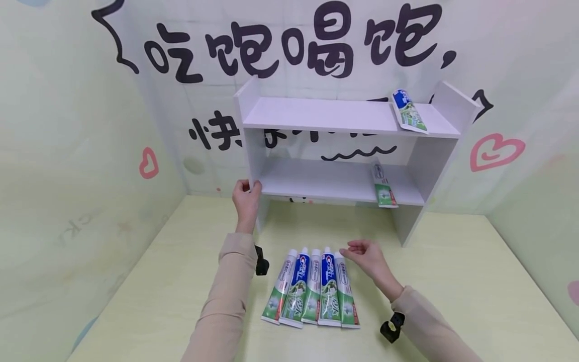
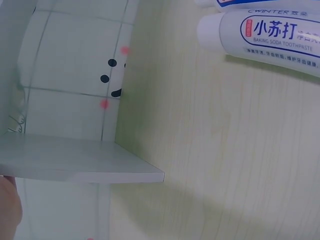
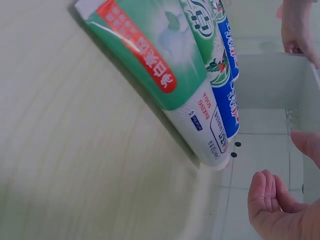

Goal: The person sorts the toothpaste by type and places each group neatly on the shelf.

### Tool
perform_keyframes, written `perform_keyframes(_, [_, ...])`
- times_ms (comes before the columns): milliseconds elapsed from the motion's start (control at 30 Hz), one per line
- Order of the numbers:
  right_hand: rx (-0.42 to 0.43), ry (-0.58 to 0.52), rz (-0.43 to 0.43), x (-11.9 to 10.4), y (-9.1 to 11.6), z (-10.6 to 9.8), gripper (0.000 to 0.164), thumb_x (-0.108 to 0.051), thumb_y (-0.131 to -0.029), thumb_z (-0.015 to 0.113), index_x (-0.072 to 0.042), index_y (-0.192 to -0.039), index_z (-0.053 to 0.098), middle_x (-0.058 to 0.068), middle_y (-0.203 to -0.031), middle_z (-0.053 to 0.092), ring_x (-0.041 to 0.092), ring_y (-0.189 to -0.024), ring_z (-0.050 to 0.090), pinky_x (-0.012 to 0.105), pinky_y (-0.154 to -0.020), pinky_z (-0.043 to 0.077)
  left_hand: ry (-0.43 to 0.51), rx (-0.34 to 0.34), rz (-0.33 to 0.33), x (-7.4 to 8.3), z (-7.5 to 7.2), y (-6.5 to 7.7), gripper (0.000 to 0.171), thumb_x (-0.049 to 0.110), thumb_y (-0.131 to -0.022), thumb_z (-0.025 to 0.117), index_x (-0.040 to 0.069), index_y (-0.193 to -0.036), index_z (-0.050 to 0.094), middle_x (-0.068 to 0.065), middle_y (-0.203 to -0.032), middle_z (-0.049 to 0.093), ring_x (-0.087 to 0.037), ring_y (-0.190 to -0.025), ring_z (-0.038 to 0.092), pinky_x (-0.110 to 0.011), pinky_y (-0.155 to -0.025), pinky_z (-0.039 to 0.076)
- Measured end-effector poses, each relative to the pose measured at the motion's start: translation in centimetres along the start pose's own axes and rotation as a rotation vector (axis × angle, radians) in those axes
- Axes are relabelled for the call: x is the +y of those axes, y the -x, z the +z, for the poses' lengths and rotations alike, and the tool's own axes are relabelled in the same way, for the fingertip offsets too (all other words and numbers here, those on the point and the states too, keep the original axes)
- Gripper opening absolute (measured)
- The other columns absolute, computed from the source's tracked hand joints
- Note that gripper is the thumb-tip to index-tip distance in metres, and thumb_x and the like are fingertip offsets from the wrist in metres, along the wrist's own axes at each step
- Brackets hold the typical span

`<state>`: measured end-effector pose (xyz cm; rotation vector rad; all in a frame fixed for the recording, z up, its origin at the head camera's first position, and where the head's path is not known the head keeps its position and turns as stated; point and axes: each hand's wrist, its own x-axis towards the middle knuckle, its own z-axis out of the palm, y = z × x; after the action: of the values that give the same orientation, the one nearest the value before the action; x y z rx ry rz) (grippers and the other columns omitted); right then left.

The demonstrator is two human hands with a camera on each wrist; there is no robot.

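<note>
On the table, several toothpaste tubes lie side by side in a row, caps toward the shelf. White-and-green baking soda tubes (image 1: 346, 294) alternate with blue-and-green tubes (image 1: 328, 289). My right hand (image 1: 368, 261) hovers by the cap of the rightmost tube, thumb and fingers apart and holding nothing; the right wrist view shows a gap between that hand (image 3: 282, 200) and the white tube (image 3: 165, 85). My left hand (image 1: 247, 203) grips the front edge of the white shelf's left side panel (image 1: 253, 151). Only a bit of that hand (image 2: 9, 207) shows in the left wrist view.
The two-tier white shelf (image 1: 316, 113) stands against the printed back wall. A blue-and-green tube (image 1: 409, 111) lies on its upper board at the right. On the lower board (image 1: 316, 178), a white-and-green tube (image 1: 384, 188) pokes past the front edge.
</note>
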<state>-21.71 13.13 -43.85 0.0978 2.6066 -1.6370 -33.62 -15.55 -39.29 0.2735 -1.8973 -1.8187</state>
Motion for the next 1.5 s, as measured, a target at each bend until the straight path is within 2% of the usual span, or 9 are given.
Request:
perform_keyframes(133, [-0.027, 0.052, 0.032, 0.5, 0.2, 0.4, 0.048, -0.024, -0.077, 0.070, 0.007, -0.111, 0.057, 0.018, -0.100, 0.061, 0.019, -0.084, 0.057, 0.023, -0.069, 0.050, 0.000, -0.007, -0.002, -0.1, -0.2, 0.1, 0.020, 0.016, -0.083, 0.057, 0.000, -0.095, 0.052, -0.002, -0.089, 0.050, -0.015, -0.081, 0.051, -0.022, -0.069, 0.045])
perform_keyframes(300, [-0.118, 0.147, 0.110, 1.4, 0.8, 0.9, 0.054, -0.027, -0.076, 0.071, 0.009, -0.113, 0.053, 0.018, -0.101, 0.060, 0.022, -0.087, 0.058, 0.031, -0.074, 0.051, 0.007, -0.025, -0.022, -0.3, -0.3, 0.2, 0.021, 0.018, -0.084, 0.056, 0.002, -0.097, 0.052, -0.001, -0.092, 0.050, -0.016, -0.086, 0.053, -0.024, -0.073, 0.046])
perform_keyframes(467, [-0.198, 0.194, 0.155, 1.9, 1.8, 1.3, 0.053, -0.020, -0.075, 0.072, 0.011, -0.112, 0.050, 0.017, -0.096, 0.058, 0.021, -0.083, 0.056, 0.030, -0.070, 0.051, 0.014, -0.035, -0.038, -0.3, -0.4, 0.3, 0.021, 0.018, -0.084, 0.057, 0.003, -0.097, 0.051, -0.001, -0.093, 0.050, -0.017, -0.089, 0.053, -0.024, -0.074, 0.046])
perform_keyframes(667, [-0.193, 0.211, 0.132, 1.7, 2.4, 1.8, 0.042, -0.013, -0.073, 0.070, 0.011, -0.103, 0.053, 0.015, -0.087, 0.057, 0.018, -0.075, 0.053, 0.026, -0.062, 0.049, 0.004, -0.023, -0.034, 0.0, -0.5, 0.1, 0.021, 0.018, -0.085, 0.056, 0.002, -0.098, 0.051, -0.002, -0.094, 0.049, -0.016, -0.087, 0.051, -0.024, -0.073, 0.045])
perform_keyframes(900, [-0.176, 0.266, 0.153, 1.7, 2.8, 2.0, 0.030, -0.016, -0.075, 0.069, 0.006, -0.089, 0.056, 0.012, -0.079, 0.057, 0.016, -0.066, 0.052, 0.024, -0.056, 0.046, -0.003, -0.018, -0.026, 0.4, -0.4, 0.1, 0.022, 0.017, -0.084, 0.056, 0.000, -0.098, 0.051, -0.004, -0.095, 0.050, -0.018, -0.087, 0.051, -0.025, -0.073, 0.045])
perform_keyframes(1100, [-0.194, 0.342, 0.139, 1.7, 3.2, 1.9, 0.027, -0.021, -0.075, 0.070, 0.002, -0.083, 0.059, 0.006, -0.069, 0.058, 0.012, -0.056, 0.050, 0.022, -0.050, 0.043, 0.003, -0.026, -0.041, 0.2, -0.2, 0.1, 0.022, 0.017, -0.083, 0.057, 0.001, -0.097, 0.051, -0.005, -0.095, 0.051, -0.019, -0.089, 0.053, -0.025, -0.074, 0.046])
perform_keyframes(1333, [-0.165, 0.306, 0.126, 1.5, 3.1, 1.8, 0.028, -0.018, -0.072, 0.073, 0.003, -0.081, 0.057, 0.008, -0.069, 0.058, 0.013, -0.054, 0.050, 0.022, -0.049, 0.043, -0.003, -0.023, -0.018, 0.2, -0.2, 0.0, 0.021, 0.017, -0.084, 0.057, 0.000, -0.097, 0.051, -0.004, -0.094, 0.050, -0.017, -0.086, 0.051, -0.026, -0.073, 0.045])
perform_keyframes(1500, [-0.144, 0.299, 0.117, 1.6, 3.0, 1.8, 0.026, -0.016, -0.070, 0.074, 0.003, -0.079, 0.058, 0.008, -0.068, 0.058, 0.013, -0.054, 0.050, 0.022, -0.048, 0.043, -0.006, -0.022, -0.024, 0.0, -0.1, -0.2, 0.021, 0.017, -0.084, 0.057, 0.001, -0.097, 0.051, -0.003, -0.094, 0.051, -0.017, -0.087, 0.052, -0.025, -0.074, 0.046])
